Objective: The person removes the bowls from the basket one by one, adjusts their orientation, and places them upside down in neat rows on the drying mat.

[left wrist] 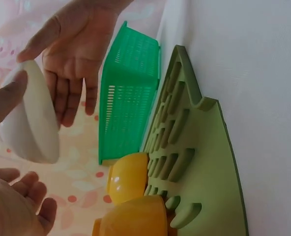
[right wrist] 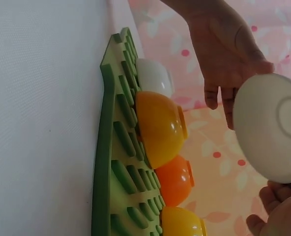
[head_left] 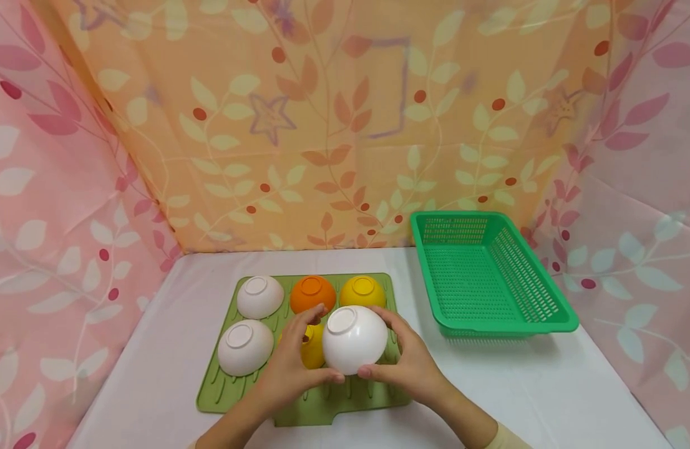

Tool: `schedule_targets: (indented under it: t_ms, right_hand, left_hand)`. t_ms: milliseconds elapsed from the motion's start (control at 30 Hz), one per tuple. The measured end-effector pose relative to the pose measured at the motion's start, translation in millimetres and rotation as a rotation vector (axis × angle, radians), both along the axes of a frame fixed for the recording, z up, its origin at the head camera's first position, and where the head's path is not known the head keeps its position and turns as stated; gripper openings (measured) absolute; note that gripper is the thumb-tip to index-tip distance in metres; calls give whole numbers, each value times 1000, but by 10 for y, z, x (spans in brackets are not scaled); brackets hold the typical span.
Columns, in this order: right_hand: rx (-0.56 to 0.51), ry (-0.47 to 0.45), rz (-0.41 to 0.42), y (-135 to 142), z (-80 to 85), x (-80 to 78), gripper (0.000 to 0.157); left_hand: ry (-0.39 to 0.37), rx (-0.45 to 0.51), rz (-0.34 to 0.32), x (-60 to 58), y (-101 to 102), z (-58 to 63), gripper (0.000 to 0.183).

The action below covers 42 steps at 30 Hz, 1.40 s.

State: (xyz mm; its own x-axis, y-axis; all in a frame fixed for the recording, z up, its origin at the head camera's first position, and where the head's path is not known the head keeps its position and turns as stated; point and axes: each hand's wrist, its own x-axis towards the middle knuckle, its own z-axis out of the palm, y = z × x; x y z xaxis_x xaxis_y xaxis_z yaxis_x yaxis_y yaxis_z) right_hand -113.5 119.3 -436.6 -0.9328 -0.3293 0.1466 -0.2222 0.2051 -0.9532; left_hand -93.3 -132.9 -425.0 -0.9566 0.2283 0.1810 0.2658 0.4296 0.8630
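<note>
A white bowl is held tilted above the green mat, its foot ring facing up and left in the head view. My right hand grips it from the right, thumb low and fingers over the upper edge. My left hand is at its left side; the thumb reaches the lower edge, while the fingers stand apart from the bowl in the left wrist view. Behind the left hand, a yellow bowl is partly hidden. Upside down on the mat are two white bowls, an orange bowl and another yellow bowl.
A green plastic basket stands to the right of the mat on the white tabletop. Patterned cloth hangs at the back and on both sides.
</note>
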Motion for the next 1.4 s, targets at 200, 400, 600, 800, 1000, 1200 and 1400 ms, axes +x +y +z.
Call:
schedule_targets:
  t_ms: [200,400,600,800,1000,1200,1400]
  right_hand:
    - [-100,108,118,16,1,-1,96]
    - [-84,120,162,10,21,-8,99]
    - [96,177,82,13,62,5,99]
    - [234,244,50,53,98,-3,97]
    - [278,194,19,183,-13,-100,98]
    - [296,78,19,335,-187,-209,100]
    - [338,97,43,409,-365,-324,97]
  left_hand:
    - [-119,39,-13,-19,-14,2,108]
    - [-115,47,-48,-32,-34,-14,101]
    - [-64,1,-61,-45,-76,-19,98]
    - [0,-83,-68,-87,-102,2,97]
    - [14,-214,-116,-246,-6,2,97]
    - [9,-275,-212,-457,71,-24,88]
    - [68,-402,-236,-642,161,-147,82]
